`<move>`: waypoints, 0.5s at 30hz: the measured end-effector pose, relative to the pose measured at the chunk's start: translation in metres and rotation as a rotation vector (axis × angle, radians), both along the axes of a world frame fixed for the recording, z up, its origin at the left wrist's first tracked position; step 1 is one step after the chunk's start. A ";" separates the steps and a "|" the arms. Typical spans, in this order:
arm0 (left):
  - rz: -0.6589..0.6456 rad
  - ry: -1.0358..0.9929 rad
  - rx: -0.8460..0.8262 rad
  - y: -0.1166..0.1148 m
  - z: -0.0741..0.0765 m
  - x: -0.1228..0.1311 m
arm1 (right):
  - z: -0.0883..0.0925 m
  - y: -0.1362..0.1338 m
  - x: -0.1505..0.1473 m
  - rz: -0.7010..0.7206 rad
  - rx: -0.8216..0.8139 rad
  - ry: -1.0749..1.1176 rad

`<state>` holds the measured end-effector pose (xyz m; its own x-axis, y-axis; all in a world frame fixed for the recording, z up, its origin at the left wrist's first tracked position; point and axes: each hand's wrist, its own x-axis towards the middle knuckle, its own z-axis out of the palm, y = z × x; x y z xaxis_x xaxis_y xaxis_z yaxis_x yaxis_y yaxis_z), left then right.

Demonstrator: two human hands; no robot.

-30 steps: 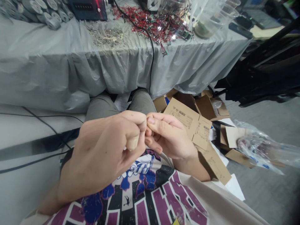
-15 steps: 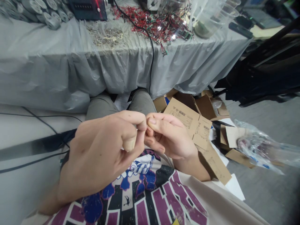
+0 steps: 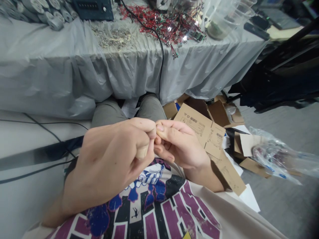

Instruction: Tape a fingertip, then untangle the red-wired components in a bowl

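In front of my shirt, my left hand (image 3: 112, 156) and my right hand (image 3: 180, 142) meet at the fingertips. The left fingers are curled, with a beige bandage (image 3: 142, 151) around one of them. My right thumb presses against the side of the index finger in a pinch, right up against the left fingertips. Whatever lies between the fingertips is hidden or too small to make out. Beyond my hands, a pile of red wires with small connectors (image 3: 161, 25) lies on the covered table.
Grey plastic sheeting (image 3: 82, 76) covers the table and hangs over its front. Grey cylinders (image 3: 53, 20), a dark instrument box (image 3: 93, 10), small metallic bits (image 3: 114, 38) and clear plastic tubs (image 3: 221, 23) stand or lie on it. Cardboard boxes (image 3: 199, 126) and a plastic bag (image 3: 279, 156) lie on the floor at right.
My left hand has rolled slightly and its curled fingers have shifted a little to the right. My right hand stays almost still. The red light on the instrument box is gone.
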<state>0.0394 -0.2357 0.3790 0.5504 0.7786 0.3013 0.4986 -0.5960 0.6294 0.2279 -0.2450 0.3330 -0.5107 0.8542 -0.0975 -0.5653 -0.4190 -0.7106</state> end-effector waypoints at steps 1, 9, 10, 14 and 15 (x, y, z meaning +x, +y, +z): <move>0.005 0.001 -0.019 -0.001 -0.001 -0.001 | 0.000 0.000 0.000 -0.001 -0.003 -0.004; -0.032 -0.045 0.019 -0.002 -0.009 -0.008 | -0.001 0.002 0.000 0.008 0.003 0.006; -0.031 -0.042 0.023 -0.002 -0.009 -0.007 | -0.001 0.002 0.000 0.010 0.005 0.006; -0.013 -0.038 0.030 -0.002 -0.009 -0.006 | -0.001 0.002 0.000 0.006 -0.007 -0.020; -0.009 -0.042 0.031 -0.002 -0.009 -0.006 | -0.001 0.002 -0.001 0.005 -0.010 -0.025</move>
